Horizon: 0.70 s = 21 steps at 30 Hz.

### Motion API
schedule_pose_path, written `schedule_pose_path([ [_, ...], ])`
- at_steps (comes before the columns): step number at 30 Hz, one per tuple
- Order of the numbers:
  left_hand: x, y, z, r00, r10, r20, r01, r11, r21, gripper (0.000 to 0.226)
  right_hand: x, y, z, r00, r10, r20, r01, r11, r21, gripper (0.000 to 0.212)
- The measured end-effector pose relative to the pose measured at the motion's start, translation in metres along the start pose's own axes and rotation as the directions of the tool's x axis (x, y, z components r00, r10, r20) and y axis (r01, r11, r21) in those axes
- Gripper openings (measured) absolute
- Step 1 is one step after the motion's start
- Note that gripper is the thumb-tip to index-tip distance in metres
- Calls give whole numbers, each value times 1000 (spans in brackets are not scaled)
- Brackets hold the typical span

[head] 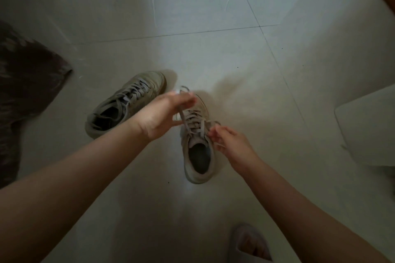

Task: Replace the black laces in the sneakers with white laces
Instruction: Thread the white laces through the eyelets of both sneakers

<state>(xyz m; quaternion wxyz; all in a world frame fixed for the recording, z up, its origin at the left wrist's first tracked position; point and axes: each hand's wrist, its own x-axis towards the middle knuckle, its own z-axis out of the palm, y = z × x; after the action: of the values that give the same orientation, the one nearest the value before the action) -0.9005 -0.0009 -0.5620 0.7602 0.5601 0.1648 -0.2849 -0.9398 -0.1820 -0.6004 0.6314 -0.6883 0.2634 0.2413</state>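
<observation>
**Unlacing the nearer sneaker on a tiled floor**

A pale, worn sneaker (197,151) stands upright on the floor, its toe pointing away from the viewer and its dark opening facing up. A flat lace (193,120) criss-crosses its front in several rows; in the dim light it reads grey-brown, so its true colour is hard to tell. One free end of the lace rises from the eyelets to the left hand (164,113), which reaches across above the toe and pinches that strand, drawing it up and taut. The right hand (226,141) sits at the sneaker's right side by the top eyelets, fingertips curled and pinching lace or the eyelet edge there; which of the two is unclear.

This looks like the early step of pulling the old lace out, with most rows threaded. The next move likely calls for loosening each crossing in turn and sliding the flat lace free through the eyelets while the shoe is kept steady.

A second sneaker (126,104) lies just to the left, angled away, fully laced, its fabric soft and scuffed with a thick rubbery toe. Both rest on smooth, glossy pale tiles (213,53) with thin dark joints. A dark patterned cloth (27,83) lies at the far left, and a foot in a soft slipper (249,243) shows at the bottom edge. No white laces are visible
</observation>
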Motion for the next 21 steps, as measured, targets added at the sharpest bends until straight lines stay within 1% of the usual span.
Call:
schedule_pose_path([
  [1,4,0,-1,987,-16,-159,13,1000,-17,8,1,-3,-1,1000,9,-7,-9,999,-53,22],
  [2,7,-2,-3,947,-39,-320,41,999,-2,10,1,-5,-1,1000,20,-5,-20,993,-116,23],
  [3,8,-7,-6,899,-52,-435,74,997,34,11,0,-8,0,1000,29,1,-28,984,-178,27],
  [4,7,-13,-9,869,-67,-490,111,992,60,11,1,-10,2,1000,22,6,-20,970,-244,32],
  [5,5,-20,-10,864,-101,-493,147,988,55,10,2,-11,4,1000,-12,7,14,950,-313,36],
  [7,0,-30,-9,896,-207,-393,217,976,-21,4,4,-11,13,990,-140,12,130,883,-451,33],
  [9,-3,-32,-4,916,-307,-258,279,950,-140,8,8,-10,23,964,-263,40,239,789,-566,24],
  [10,-4,-30,0,919,-328,-217,288,938,-195,11,9,-9,28,949,-310,59,279,738,-614,19],
  [11,-2,-27,2,928,-313,-200,272,940,-207,13,10,-10,31,934,-351,73,315,705,-636,18],
  [13,2,-20,7,952,-239,-189,212,965,-152,14,9,-15,33,916,-392,81,359,715,-600,20],
  [15,1,-13,13,971,-176,-164,165,983,-75,12,7,-21,34,911,-408,62,381,774,-506,19],
  [17,2,-12,15,983,-90,-158,97,994,40,8,6,-25,32,919,-394,32,367,820,-439,21],
  [18,2,-11,17,988,-15,-154,32,993,112,8,5,-27,30,925,-377,41,355,824,-442,22],
  [19,4,-11,18,986,92,-140,-61,976,210,9,5,-29,28,932,-355,67,342,809,-478,22],
  [20,7,-12,18,970,220,-106,-173,926,336,10,4,-31,26,936,-334,111,342,787,-513,22],
  [21,9,-12,17,939,342,-51,-281,841,463,11,3,-33,23,937,-312,157,347,776,-527,22],
])
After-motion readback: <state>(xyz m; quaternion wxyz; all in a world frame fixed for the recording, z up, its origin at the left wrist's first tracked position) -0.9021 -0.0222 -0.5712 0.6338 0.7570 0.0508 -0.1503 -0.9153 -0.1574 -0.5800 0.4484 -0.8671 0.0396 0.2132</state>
